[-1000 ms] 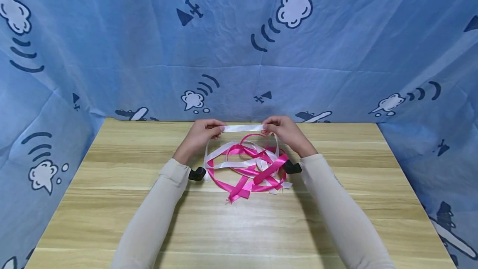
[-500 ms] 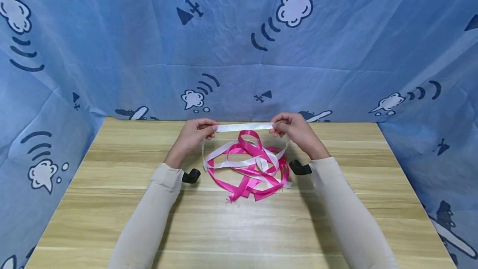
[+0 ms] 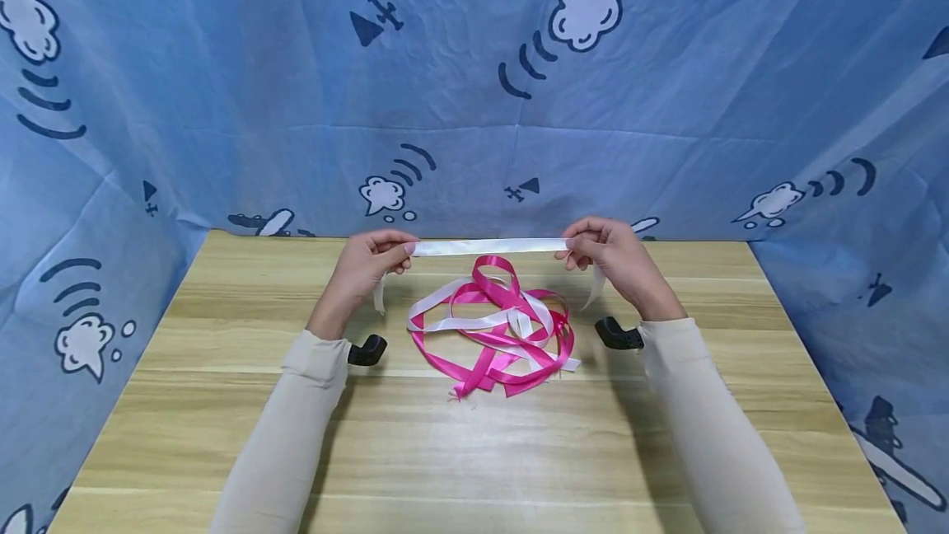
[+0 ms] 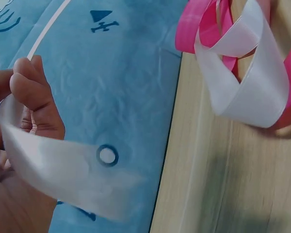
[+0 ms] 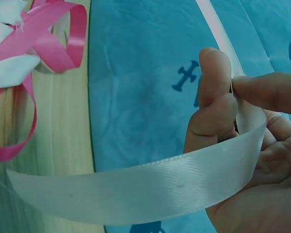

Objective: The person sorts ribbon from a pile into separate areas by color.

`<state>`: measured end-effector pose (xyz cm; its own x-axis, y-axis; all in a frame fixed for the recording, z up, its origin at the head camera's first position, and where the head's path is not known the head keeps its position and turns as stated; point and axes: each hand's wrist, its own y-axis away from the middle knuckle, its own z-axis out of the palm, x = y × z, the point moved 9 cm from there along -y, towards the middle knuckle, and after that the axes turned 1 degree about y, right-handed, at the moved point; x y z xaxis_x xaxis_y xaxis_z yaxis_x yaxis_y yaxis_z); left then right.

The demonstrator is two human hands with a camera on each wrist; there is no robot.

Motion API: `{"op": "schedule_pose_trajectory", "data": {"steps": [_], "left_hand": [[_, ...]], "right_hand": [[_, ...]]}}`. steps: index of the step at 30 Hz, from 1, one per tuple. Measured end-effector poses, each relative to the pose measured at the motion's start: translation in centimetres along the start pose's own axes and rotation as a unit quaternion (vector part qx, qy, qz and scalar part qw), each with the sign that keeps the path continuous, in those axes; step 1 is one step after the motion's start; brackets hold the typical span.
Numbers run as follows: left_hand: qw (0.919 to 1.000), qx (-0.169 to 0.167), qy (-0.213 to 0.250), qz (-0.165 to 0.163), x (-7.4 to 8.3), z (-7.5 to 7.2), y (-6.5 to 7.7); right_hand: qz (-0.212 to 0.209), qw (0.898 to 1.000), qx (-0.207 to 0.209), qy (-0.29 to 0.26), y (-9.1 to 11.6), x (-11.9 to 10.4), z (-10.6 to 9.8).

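A white satin ribbon (image 3: 489, 247) is stretched nearly level between both hands at the far side of the table. My left hand (image 3: 368, 264) pinches it between thumb and fingers, and a short tail hangs below that hand. On the other side my right hand (image 3: 610, 258) pinches the same ribbon, its loose end (image 5: 131, 196) curving down past the palm in the right wrist view. Below and between the hands lies a tangled heap of pink ribbon (image 3: 485, 365) and white ribbon (image 3: 474, 324), with a pink loop standing up at its back.
The heap rests on a wood-grain table (image 3: 474, 460). A blue patterned cloth (image 3: 460, 89) hangs right behind the table's back edge and along both sides. Black wrist mounts (image 3: 366, 350) stick out inward from both cuffs.
Both hands have moved apart and slightly up, drawing the white ribbon longer between them. Its tails have come away from the heap, and a pink loop has flipped upright.
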<state>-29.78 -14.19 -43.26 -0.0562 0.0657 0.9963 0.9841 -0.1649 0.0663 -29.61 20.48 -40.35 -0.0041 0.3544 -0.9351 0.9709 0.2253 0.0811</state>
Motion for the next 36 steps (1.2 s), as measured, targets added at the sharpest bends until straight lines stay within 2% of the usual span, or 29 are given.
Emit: {"op": "schedule_pose_trajectory", "data": {"steps": [9, 14, 20, 27, 36], "left_hand": [[0.9992, 0.041, 0.001, 0.004, 0.2, -2.4, 1.3], [0.9985, 0.052, 0.01, 0.016, 0.3, -3.3, 1.8], [0.9974, 0.064, 0.027, 0.019, 0.3, -4.2, 2.6], [0.9966, 0.079, 0.009, 0.021, 0.2, -5.3, 3.2], [0.9949, 0.093, 0.015, 0.037, 0.8, -6.4, 3.9]], "right_hand": [[0.009, 1.0, 0.007, -0.012, 0.9, 0.4, -1.0], [0.011, 1.0, 0.011, -0.014, 1.2, 0.6, -1.5], [0.013, 1.0, 0.017, -0.008, 1.7, 0.6, -2.1], [0.007, 1.0, 0.022, -0.008, 2.1, 0.8, -2.7], [0.005, 1.0, 0.027, -0.016, 2.4, 1.0, -3.3]]}}
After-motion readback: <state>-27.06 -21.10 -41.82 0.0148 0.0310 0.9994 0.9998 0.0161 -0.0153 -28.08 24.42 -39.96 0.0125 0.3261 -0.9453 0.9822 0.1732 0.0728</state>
